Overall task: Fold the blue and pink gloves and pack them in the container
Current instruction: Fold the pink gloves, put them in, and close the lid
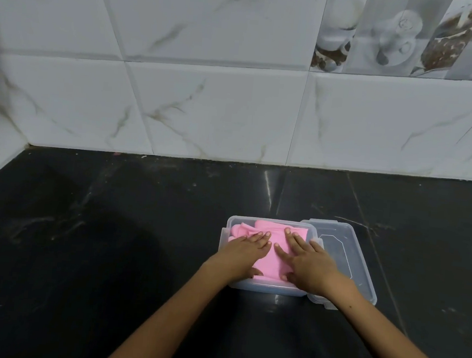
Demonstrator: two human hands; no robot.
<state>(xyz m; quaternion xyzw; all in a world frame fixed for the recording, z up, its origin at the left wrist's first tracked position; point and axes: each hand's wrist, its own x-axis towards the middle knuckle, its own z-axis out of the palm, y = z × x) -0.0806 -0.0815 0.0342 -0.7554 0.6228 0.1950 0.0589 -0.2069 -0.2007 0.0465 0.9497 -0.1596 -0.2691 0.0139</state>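
Black stone countertop [109, 239] under white marble-patterned wall tiles [207, 105], clear rectangular plastic container [262, 288] near its front edge, folded pink gloves [272, 260] inside, left hand [244, 251] and right hand [309, 261] flat, fingers straight, pressing them, clear lid [345, 251] just right of container.

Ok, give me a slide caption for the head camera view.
Both hands press folded pink gloves flat in a clear container, lid beside it.

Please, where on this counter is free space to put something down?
The black countertop is bare left of the container, and behind it up to the tiled wall. It is crowded inside the container: the left hand and right hand press the pink gloves; the lid lies at the right.
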